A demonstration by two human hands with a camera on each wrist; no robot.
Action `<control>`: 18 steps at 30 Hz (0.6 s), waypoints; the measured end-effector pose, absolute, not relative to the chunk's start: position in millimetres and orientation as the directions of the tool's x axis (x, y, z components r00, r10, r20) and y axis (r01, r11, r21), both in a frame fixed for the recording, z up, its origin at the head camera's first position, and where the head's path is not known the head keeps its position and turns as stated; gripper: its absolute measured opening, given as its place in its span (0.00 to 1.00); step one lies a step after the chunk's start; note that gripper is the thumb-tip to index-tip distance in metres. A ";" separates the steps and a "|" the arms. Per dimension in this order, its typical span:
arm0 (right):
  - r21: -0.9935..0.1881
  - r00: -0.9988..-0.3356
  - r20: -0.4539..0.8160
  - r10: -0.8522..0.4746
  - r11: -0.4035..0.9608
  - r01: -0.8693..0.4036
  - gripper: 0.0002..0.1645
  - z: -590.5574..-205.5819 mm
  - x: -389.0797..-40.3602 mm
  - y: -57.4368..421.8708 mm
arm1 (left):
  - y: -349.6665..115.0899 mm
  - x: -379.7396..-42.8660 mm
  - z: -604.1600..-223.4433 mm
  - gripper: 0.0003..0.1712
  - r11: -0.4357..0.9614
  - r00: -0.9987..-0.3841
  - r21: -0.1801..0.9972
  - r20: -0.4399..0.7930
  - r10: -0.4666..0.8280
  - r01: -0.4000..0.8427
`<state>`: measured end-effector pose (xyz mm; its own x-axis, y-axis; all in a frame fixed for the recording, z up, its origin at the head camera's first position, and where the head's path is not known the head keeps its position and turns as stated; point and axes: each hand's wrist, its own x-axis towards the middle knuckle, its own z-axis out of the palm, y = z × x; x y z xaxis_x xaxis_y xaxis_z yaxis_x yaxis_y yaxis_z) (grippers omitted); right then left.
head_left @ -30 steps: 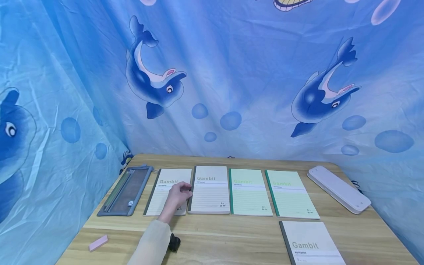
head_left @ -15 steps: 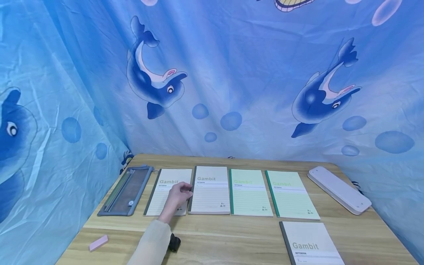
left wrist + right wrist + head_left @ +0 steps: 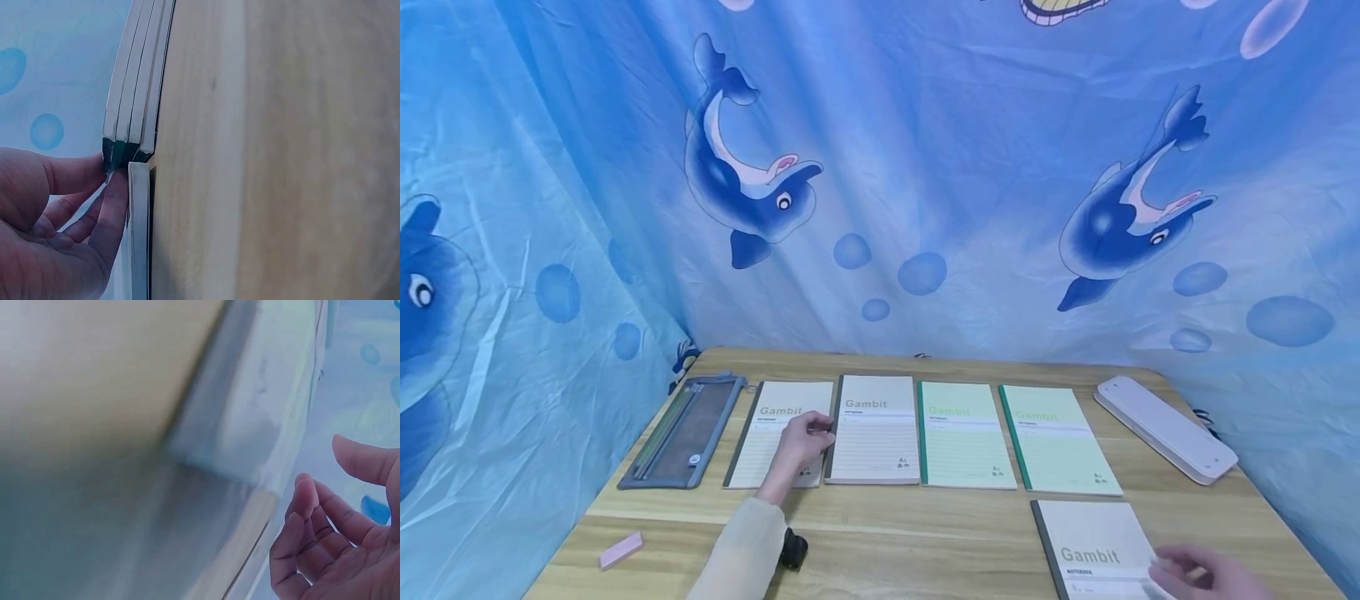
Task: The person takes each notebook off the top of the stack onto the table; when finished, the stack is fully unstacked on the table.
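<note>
My left hand [image 3: 802, 442] reaches over a white dark-spined notebook [image 3: 747, 450] and pinches the spine edge of the neighbouring stack of notebooks [image 3: 880, 446]. In the left wrist view, that stack [image 3: 134, 81] is several notebooks thick, with thumb and fingertips at its spine. My right hand [image 3: 1206, 573], blurred at the lower right, is at the right edge of a separate white notebook [image 3: 1090, 529]. The right wrist view shows the right hand [image 3: 337, 531] with thumb apart from loosely bent fingers and nothing between them.
Two green notebooks [image 3: 966, 454] [image 3: 1063, 458] lie right of the stack. A white pencil case [image 3: 1168, 429] rests at the right, a grey mesh pouch [image 3: 688, 433] at the left. The pink eraser [image 3: 621, 550] sits front left on the wooden table [image 3: 917, 537].
My right hand has come into view from the lower right, onto the front notebook's right edge. The left hand has held still at the stack.
</note>
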<state>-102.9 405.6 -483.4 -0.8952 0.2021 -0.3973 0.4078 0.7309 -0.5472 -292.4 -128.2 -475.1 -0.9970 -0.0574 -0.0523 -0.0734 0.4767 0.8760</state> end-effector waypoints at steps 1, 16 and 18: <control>-0.546 -0.903 -0.384 0.194 0.740 0.392 0.46 -476.6 -105.9 397.0 | -128.5 -292.4 -474.9 0.18 0.476 -0.997 0.876 -0.053 -0.057 -0.074; -0.618 -0.995 -0.050 0.090 0.780 0.102 0.22 -443.0 -152.9 316.8 | -129.3 -293.6 -478.4 0.18 0.477 -0.997 0.876 -0.058 -0.053 -0.077; -0.637 -0.997 -0.039 0.063 0.768 0.073 0.23 -441.8 -160.3 306.7 | -129.2 -293.9 -478.8 0.18 0.475 -0.997 0.877 -0.057 -0.055 -0.076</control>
<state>-160.3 306.7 -441.8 -0.9973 0.0625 -0.0386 0.0727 0.7677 -0.6367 -293.9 -129.2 -478.8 -0.9969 -0.0546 -0.0567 -0.0759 0.4748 0.8768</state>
